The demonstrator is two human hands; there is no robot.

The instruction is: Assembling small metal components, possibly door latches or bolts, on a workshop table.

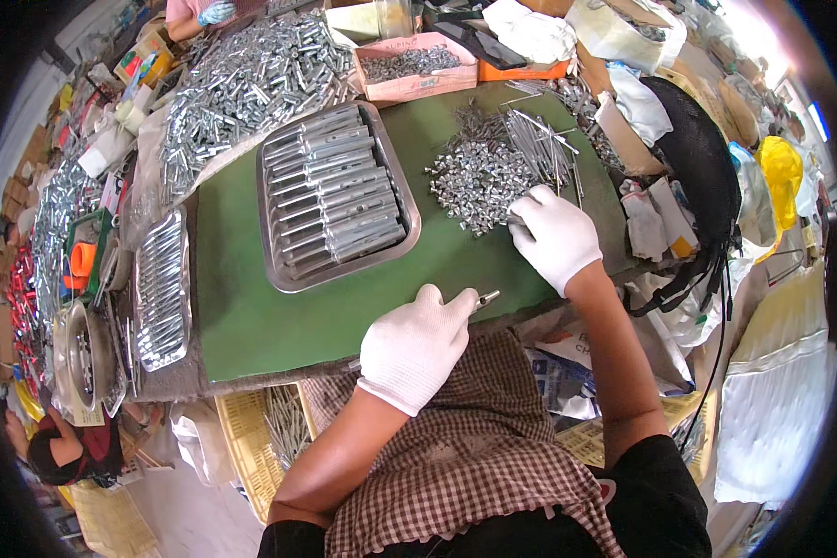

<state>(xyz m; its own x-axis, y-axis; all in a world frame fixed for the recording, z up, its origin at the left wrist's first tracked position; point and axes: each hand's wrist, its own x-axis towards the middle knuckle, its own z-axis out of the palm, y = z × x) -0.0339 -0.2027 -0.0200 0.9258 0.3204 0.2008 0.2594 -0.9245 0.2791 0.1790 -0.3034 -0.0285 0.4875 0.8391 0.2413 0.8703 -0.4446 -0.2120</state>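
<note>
My left hand (417,344), in a white knit glove, is closed around a metal tube (485,298) whose end pokes out past the thumb and forefinger. Most of the tube is hidden in the glove. At the near edge of a pile of small shiny metal pieces (474,186), my right hand (558,242) has its gloved fingertips pinched together; whatever they hold is hidden. Thin metal rods (544,144) lie just beyond it. A steel tray (411,246) to the left carries a row of metal tubes with thin shafts (349,195). All this rests on a green mat (251,339).
A second small tray (163,288) of metal parts stands at the left. Behind are a heap of metal tubes (251,84) and a pink box (423,86) of small parts. A black mesh item (693,167) borders the right side. Another person's gloved hand (217,12) shows far back.
</note>
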